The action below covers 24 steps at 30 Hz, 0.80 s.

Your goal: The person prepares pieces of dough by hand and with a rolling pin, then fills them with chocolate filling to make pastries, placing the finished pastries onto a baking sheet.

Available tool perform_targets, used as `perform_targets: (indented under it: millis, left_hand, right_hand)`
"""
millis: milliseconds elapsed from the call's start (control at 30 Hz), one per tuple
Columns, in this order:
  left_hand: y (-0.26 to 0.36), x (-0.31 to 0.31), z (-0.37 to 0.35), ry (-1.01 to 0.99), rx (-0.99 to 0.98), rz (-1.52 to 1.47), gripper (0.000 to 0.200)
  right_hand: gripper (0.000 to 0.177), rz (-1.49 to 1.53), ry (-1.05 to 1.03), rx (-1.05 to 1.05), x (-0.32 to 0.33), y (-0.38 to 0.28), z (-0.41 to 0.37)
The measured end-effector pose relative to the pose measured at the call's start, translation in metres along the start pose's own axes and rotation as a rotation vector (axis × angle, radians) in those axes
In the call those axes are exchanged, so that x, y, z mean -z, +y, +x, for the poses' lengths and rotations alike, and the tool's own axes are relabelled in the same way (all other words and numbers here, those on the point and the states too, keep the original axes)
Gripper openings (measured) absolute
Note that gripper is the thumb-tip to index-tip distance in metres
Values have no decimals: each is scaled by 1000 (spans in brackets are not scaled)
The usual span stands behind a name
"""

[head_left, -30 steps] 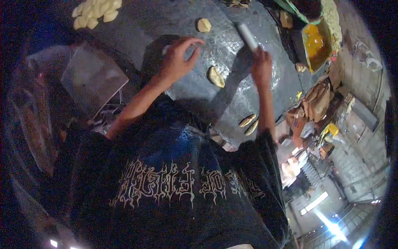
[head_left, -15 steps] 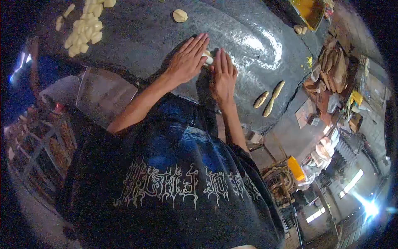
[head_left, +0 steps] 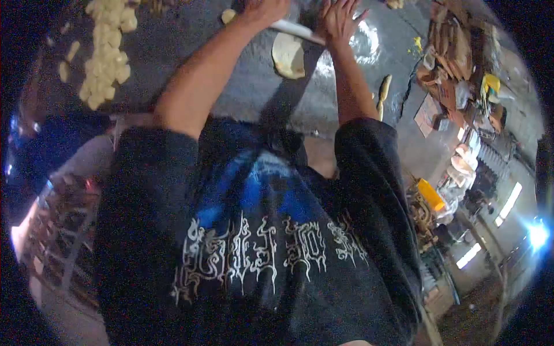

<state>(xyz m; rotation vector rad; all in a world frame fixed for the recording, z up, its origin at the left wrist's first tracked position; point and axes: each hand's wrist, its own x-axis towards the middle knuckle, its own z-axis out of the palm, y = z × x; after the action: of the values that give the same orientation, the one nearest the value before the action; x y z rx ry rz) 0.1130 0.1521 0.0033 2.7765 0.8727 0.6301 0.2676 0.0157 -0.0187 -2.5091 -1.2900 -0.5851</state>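
Dark glossy worktop (head_left: 242,98), flattened dough disc (head_left: 288,56), heap of dough lumps (head_left: 107,52), rolled dough sticks (head_left: 384,92)

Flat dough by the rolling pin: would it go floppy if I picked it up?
Probably floppy: the flat dough looks thin and spread wide next to the rolling pin. It would likely droop and stretch when lifted. It might stick a little, since it lies flat on the shiny table.
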Motion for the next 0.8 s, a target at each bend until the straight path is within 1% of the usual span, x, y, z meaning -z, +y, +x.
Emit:
perform_targets:
  millis: [33,67,100,133,167,200,233,333,367,467,567,667,700,800]
  left_hand:
    - [8,27,0,31,-5,-115,64]
    - [6,40,-7,133,-91,-191,54]
    - [3,48,-27,219,-177,-271,44]
    - [8,61,-60,119,-146,-424,41]
    - [14,70,-94,14,-111,-577,38]
    - [16,71,-122,-52,-205,-599,36]
    - [18,68,-145,-118,-292,-620,34]
    - [29,47,-181,-180,-174,-711,31]
    - [29,38,-184,-172,-123,-714,33]
    - [28,38,-172,-55,-136,-450,38]
    - [33,39,-168,33,69,-500,42]
    - [60,67,-173,48,216,-585,42]
    - [67,61,-181,-11,126,-613,46]
    - [92,49,-203,-144,2,-435,54]
  right_hand:
    - [83,283,26,11,20,0,-3]
    - [69,310,88,31,75,-29,-8]
    - [63,410,45,-7,97,-34,-30]
    - [55,433,-52,-6,115,-39,-64]
    - [50,561,-3,192,116,-33,-102]
    - [48,670,-228,229,111,-28,-140]
    - [53,637,-221,342,121,-38,-155]
    - [52,732,-260,280,123,-44,-173]
    - [49,746,-269,252,115,-44,-175]
    - [47,551,-117,314,94,-40,-155]
    - [46,393,-126,171,81,-43,-131]
    - [48,435,-69,107,95,-50,-124]
    - [52,461,-85,158,91,-45,-133]
    - [59,674,-275,222,93,-44,-172]
